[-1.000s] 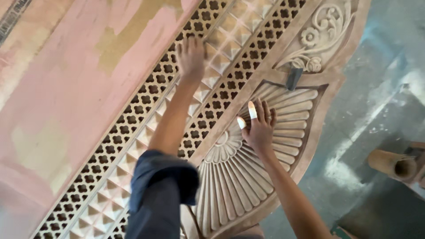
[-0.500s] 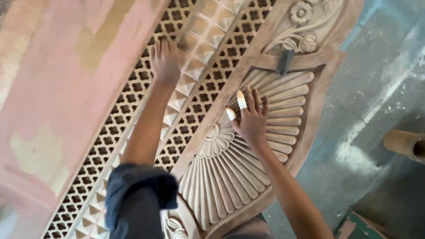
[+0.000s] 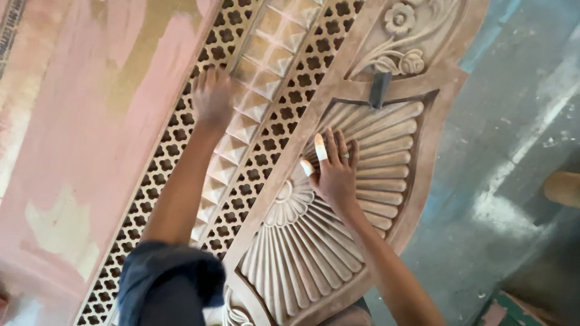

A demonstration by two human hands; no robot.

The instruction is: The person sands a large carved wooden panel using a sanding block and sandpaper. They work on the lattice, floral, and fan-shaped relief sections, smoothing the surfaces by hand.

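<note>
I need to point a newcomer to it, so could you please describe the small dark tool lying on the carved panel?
Start from the large carved wooden panel with the fan of radiating ribs. At the top edge of that fan, just below the carved flowers, lies the small dark grey flat tool, beyond the right hand. It is the only dark, loose thing on the pale wood.

Woodcarving workshop: carved wooden panel (image 3: 338, 241)

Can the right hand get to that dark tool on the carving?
Probably yes. The right hand lies flat on the fan carving; the dark tool sits just beyond its fingertips, with nothing between.
</note>
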